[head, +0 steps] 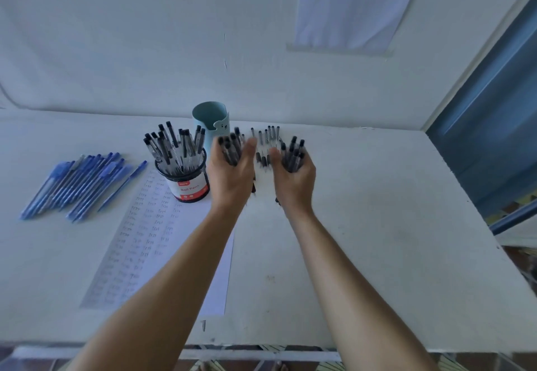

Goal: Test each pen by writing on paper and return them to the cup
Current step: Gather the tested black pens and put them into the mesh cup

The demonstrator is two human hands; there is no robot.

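My left hand [231, 177] grips a bunch of black pens [230, 146], their caps sticking up past my fingers. My right hand [293, 180] grips a second bunch of black pens [293, 154]. More black pens [266, 138] lie on the table between and beyond both hands. A black mesh cup [186, 180] with a red and white label stands left of my left hand, full of black pens. The paper [151, 234], covered in rows of small written words, lies under and in front of that cup.
An empty light blue cup [209, 119] stands behind the mesh cup near the wall. Several blue pens [78, 184] lie in a row at the far left of the white table [377, 240]. The table's front edge is near me, a blue door frame to the right.
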